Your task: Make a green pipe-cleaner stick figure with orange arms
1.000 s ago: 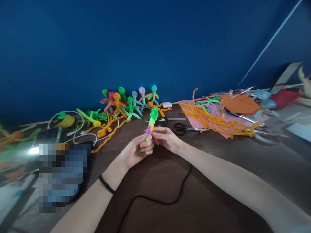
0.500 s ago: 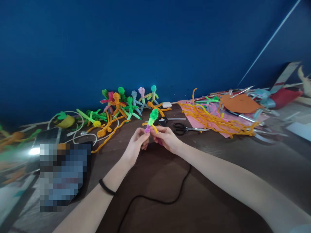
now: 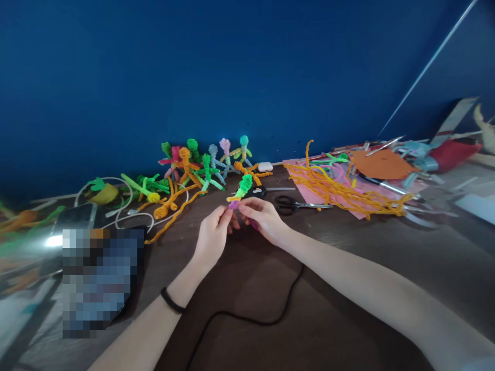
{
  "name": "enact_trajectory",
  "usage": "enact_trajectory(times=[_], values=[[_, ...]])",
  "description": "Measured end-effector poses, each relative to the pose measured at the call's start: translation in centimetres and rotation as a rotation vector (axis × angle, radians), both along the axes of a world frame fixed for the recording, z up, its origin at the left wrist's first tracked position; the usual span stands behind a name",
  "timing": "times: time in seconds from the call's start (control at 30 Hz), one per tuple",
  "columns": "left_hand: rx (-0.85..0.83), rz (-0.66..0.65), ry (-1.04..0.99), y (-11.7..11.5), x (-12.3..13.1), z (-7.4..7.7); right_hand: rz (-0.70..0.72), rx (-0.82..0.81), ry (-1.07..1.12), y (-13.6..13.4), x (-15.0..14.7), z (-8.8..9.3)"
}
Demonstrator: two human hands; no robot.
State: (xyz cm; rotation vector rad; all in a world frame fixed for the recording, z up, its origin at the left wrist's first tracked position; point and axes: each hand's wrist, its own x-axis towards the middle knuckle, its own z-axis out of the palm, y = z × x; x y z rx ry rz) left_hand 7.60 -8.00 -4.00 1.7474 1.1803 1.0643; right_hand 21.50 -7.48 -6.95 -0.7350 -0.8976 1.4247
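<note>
Between my two hands is a small pipe-cleaner figure (image 3: 243, 186) with a green coiled head, a yellow arm and a purple lower part. My left hand (image 3: 216, 224), wearing a black band at the wrist, pinches the purple part from the left. From the other side, my right hand (image 3: 262, 216) pinches it too, thumb and forefinger close to the left fingertips. The green head tilts up and to the right above the fingers. Part of the purple section is hidden by the right hand.
Several finished pipe-cleaner figures (image 3: 185, 164) lean by the blue wall. Scissors (image 3: 297, 205) lie right of my hands, near a pile of orange pipe cleaners (image 3: 340, 193) on pink paper. A white case (image 3: 265, 166), a black cord (image 3: 247, 320) and a blurred-out device (image 3: 104, 283) lie on the table.
The figure's head has tipped slightly further right, and its right yellow arm is no longer in sight. My left hand has shifted a little left and turned.
</note>
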Motion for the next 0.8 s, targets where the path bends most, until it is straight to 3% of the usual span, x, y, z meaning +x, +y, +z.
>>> enact_trajectory(times=[0.17,0.37,0.53,0.8], values=[[-0.113,-0.036,-0.194,0.39,0.12,-0.29,-0.017,0.026,-0.084,-0.15,0.15,0.09],[-0.205,-0.061,-0.342,0.42,0.28,-0.5,-0.126,0.161,-0.474,-0.47,0.02,0.02],[-0.437,-0.231,-0.544,0.34,0.27,-0.27,-0.165,0.263,-0.583,-0.69,-0.18,0.12],[-0.719,-0.532,-0.759,0.49,-0.3,-0.1,-0.074,0.255,-0.545,-0.91,-0.2,0.59]])
